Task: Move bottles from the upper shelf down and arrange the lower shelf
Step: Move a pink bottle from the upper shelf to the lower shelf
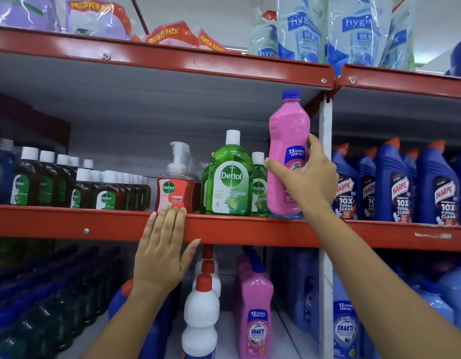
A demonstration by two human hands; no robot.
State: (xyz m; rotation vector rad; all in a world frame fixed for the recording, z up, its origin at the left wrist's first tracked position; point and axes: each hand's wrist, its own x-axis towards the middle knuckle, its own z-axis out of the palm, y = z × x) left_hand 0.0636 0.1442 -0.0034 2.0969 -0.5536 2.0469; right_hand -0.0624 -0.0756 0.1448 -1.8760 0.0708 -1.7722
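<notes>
My right hand (305,177) grips a tall pink bottle (285,141) with a blue cap at the right end of the upper shelf (250,229), upright and tilted slightly, next to the white post (325,151). My left hand (160,251) lies flat against the red front edge of that shelf, fingers spread, holding nothing. On the lower shelf stands a row of matching pink bottles (254,314) beside a row of white bottles with red caps (202,312).
Green Dettol bottles (230,182), a red foaming pump bottle (173,187) and brown bottles (105,190) share the upper shelf. Blue Harpic bottles (395,187) fill the right bay. Light blue bottles (346,330) stand lower right, dark bottles (42,307) lower left. Refill pouches (353,32) sit on top.
</notes>
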